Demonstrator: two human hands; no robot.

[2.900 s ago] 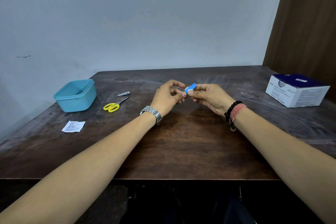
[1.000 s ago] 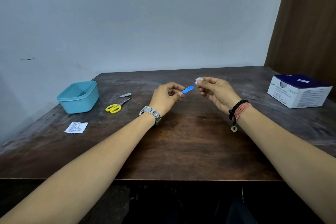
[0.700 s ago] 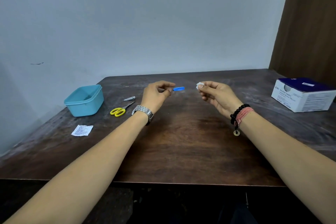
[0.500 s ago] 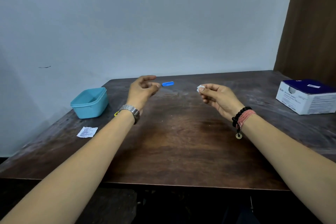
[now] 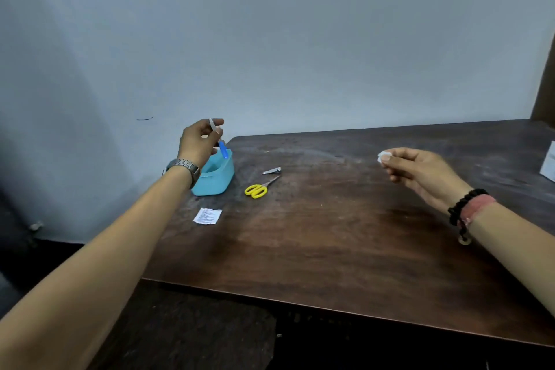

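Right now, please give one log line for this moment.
left hand: holds blue piece by tub | right hand: pinches white wad

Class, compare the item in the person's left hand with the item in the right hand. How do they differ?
The blue-tipped stick in the left hand is long and thin; the white piece in the right hand is small and lumpy. The blue-tipped stick points down towards the teal tub; the white piece is held over the table, far from that tub. Both are pinched at fingertips.

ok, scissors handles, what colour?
The scissors handles are yellow; head view shows it best.
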